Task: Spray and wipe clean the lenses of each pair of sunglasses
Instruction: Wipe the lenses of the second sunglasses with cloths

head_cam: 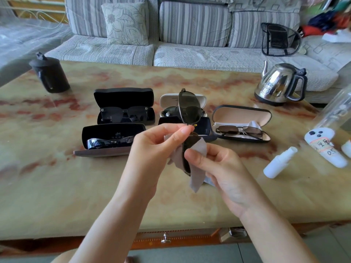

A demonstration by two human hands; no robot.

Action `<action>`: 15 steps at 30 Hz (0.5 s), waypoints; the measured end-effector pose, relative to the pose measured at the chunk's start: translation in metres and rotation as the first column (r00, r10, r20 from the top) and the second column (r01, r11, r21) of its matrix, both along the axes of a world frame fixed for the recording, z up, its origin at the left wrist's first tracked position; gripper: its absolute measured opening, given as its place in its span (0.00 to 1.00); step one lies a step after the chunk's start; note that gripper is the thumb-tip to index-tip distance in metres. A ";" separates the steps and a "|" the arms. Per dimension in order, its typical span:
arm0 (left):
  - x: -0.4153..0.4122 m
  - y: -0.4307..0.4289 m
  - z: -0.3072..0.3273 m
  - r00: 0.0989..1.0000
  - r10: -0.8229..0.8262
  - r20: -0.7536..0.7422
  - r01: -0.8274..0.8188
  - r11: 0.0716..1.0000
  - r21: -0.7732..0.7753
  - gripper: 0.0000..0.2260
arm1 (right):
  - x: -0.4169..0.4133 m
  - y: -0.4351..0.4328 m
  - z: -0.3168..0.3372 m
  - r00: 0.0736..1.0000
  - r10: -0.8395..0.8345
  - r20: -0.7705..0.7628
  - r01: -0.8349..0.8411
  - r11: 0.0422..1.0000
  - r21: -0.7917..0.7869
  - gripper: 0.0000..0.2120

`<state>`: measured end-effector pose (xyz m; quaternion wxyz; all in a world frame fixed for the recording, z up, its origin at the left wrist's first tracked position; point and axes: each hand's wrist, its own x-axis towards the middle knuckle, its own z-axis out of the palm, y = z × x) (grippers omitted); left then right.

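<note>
holding the sunglasses (189, 109) up on end, the left hand (155, 147) pinches the frame in the middle. the right hand (218, 168) pinches a grey cloth (198, 177) round the lower lens. open cases (123, 105) with more glasses lie just past both hands, and a white spray bottle (278, 163) lies right of the right hand

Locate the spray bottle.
Head view: the spray bottle lies on the table, right side, between the right hand and a labelled white object.

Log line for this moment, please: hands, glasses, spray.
left hand: pinches sunglasses at bridge | right hand: pinches cloth over lower lens | spray bottle: lying on table
</note>
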<state>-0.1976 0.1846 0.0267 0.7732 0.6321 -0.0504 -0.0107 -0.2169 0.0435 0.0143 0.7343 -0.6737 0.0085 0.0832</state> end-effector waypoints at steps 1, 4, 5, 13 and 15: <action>0.000 -0.002 -0.001 1.000 -0.011 -0.001 0.011 1.000 0.004 0.16 | 0.000 0.002 0.000 1.000 -0.008 0.002 0.008 1.000 0.009 0.24; -0.001 -0.006 -0.004 0.998 -0.059 -0.008 0.059 0.998 0.017 0.17 | 0.000 0.007 0.002 0.998 -0.057 0.033 0.056 0.998 0.031 0.21; -0.002 -0.007 -0.005 0.997 -0.080 -0.015 0.081 0.997 0.020 0.17 | 0.000 0.008 0.003 0.995 -0.088 0.049 0.087 0.996 0.034 0.22; -0.003 0.001 0.000 0.968 -0.246 -0.050 0.249 0.967 0.047 0.18 | 0.001 0.009 0.001 0.976 -0.211 0.054 0.214 0.975 -0.051 0.30; -0.002 0.005 0.002 0.950 -0.306 -0.057 0.308 0.951 0.032 0.16 | 0.001 0.008 0.001 0.974 -0.225 0.033 0.227 0.973 -0.040 0.31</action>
